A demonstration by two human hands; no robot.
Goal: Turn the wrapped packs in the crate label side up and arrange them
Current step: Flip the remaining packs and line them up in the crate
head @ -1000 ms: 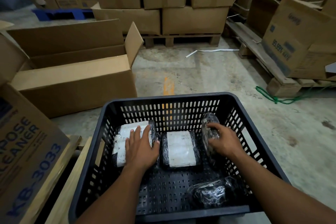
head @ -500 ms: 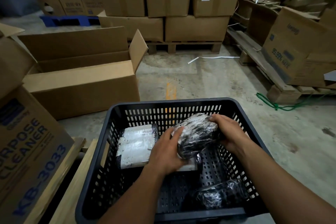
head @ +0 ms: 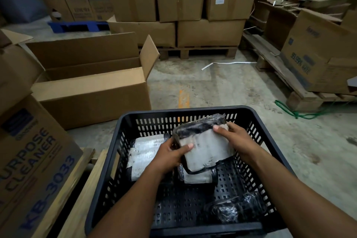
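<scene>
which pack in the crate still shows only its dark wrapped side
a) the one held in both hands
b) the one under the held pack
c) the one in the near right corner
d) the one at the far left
c: the pack in the near right corner of the crate shows only crinkled black wrap, while the held pack and the far left pack show pale label faces.

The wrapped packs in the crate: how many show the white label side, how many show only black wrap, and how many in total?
White label side showing: 3, the held pack, the far-left pack, the pack under the held one
Only black wrap showing: 1, the near-right pack
Total: 4
</scene>
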